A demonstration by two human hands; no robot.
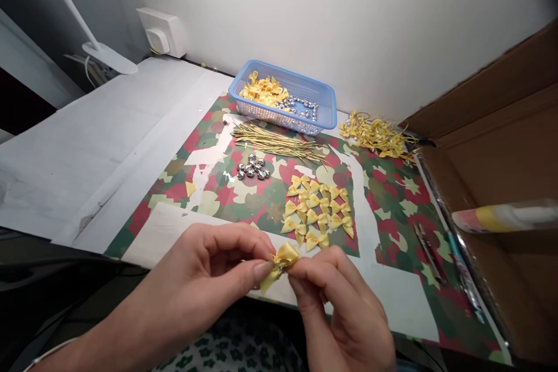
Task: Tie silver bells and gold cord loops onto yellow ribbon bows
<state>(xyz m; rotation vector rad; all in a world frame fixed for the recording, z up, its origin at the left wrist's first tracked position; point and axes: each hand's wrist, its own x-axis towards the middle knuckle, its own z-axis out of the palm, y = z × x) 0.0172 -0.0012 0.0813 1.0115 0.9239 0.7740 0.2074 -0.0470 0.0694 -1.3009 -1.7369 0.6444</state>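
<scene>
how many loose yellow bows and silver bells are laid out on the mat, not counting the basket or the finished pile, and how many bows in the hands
Yellow bows on the mat: about 14
Silver bells on the mat: about 8
Yellow bow held between the left hand and right hand: 1
Total: about 23; the clusters overlap, so counts are approximate.

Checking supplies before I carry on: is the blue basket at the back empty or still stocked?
Stocked: the blue basket holds yellow bows and silver bells.
</scene>
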